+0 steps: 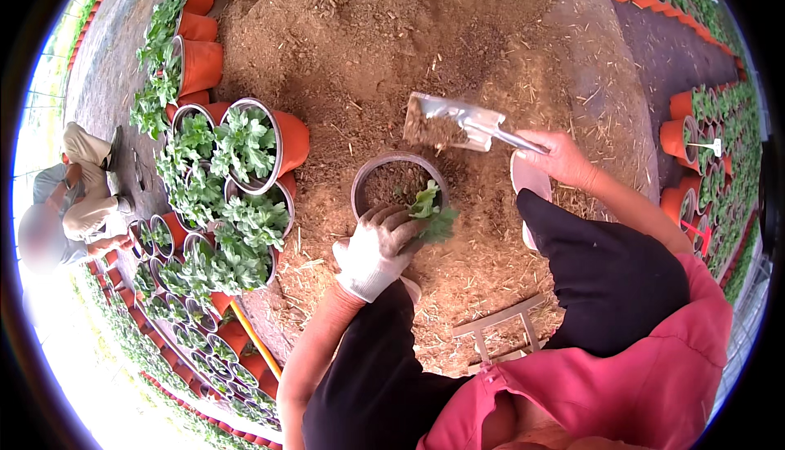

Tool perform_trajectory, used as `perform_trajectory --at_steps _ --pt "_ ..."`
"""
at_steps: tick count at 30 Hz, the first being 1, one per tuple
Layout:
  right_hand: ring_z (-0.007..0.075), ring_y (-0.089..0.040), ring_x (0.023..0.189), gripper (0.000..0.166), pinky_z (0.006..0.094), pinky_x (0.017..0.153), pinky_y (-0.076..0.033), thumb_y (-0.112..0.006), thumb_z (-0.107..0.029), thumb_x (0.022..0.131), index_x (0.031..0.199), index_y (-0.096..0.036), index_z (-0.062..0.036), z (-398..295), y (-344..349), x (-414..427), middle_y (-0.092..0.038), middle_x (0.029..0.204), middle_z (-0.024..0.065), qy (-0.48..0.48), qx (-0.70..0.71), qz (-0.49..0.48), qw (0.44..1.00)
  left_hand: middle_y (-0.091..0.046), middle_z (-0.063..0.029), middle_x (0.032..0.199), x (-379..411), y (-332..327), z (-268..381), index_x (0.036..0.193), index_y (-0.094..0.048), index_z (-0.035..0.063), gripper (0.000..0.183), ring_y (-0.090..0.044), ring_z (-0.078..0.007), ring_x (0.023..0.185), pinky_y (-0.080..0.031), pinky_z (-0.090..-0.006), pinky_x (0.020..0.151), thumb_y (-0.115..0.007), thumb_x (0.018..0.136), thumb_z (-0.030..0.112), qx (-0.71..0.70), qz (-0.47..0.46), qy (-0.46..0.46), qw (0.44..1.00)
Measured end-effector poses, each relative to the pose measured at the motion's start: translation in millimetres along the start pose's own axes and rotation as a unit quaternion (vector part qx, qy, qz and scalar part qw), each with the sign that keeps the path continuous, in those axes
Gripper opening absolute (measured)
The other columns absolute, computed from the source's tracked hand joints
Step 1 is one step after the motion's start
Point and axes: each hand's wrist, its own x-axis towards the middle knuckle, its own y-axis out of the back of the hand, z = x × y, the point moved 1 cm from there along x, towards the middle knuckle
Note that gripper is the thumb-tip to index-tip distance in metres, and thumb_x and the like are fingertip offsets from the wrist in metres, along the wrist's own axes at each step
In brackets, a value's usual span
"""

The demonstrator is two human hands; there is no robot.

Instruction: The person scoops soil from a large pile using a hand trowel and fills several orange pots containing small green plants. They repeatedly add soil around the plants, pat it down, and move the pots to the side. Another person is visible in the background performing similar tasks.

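Note:
A large round plant pot (pixel 358 187) with dark soil inside stands on the ground before me. My left hand (pixel 380 247), in a white knitted glove with a soiled palm side, is at the pot's near rim and holds a leafy green plant (pixel 436 207) that leans over the right rim. The plant's roots and lower stem are hidden by the glove. Bare and to the right, my right hand (pixel 561 156) grips the handle of a metal hand scoop (pixel 451 122). Brown soil lies in the scoop, which is just beyond the pot and to its right.
A broad heap of loose soil (pixel 380 39) rises beyond the pot. Potted leafy plants (pixel 245 143) in orange pots crowd the left, with a yellow pole (pixel 254 336) below. More potted plants (pixel 687 143) line the right. A slatted frame (pixel 500 321) lies between my legs. Another person (pixel 86 186) sits far left.

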Motion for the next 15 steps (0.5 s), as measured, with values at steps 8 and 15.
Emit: perform_trajectory --at_steps 8,15 --pt "0.0117 -0.062 0.065 0.041 0.0287 0.059 -0.051 -0.069 -0.031 0.089 0.123 -0.063 -0.0074 22 -26 -4 -0.068 0.079 0.0050 0.058 0.017 0.015 0.998 -0.068 -0.0115 0.104 -3 17 -2 0.102 -0.069 0.0096 0.022 -0.064 -0.0302 0.102 -0.051 -0.0405 0.088 -0.068 0.081 0.013 -0.072 0.028 0.090 0.993" --pt "0.0044 -0.039 0.046 0.035 0.0206 0.043 -0.035 -0.059 -0.036 0.097 0.111 -0.063 -0.0048 62 -4 13 -0.046 0.062 -0.0049 -0.239 0.131 -0.024 0.962 -0.069 -0.0071 0.107 -34 19 -49 0.115 -0.066 0.0005 0.023 -0.063 -0.0150 0.098 -0.049 -0.0268 0.088 -0.061 0.094 0.010 -0.371 0.190 0.365 0.833"
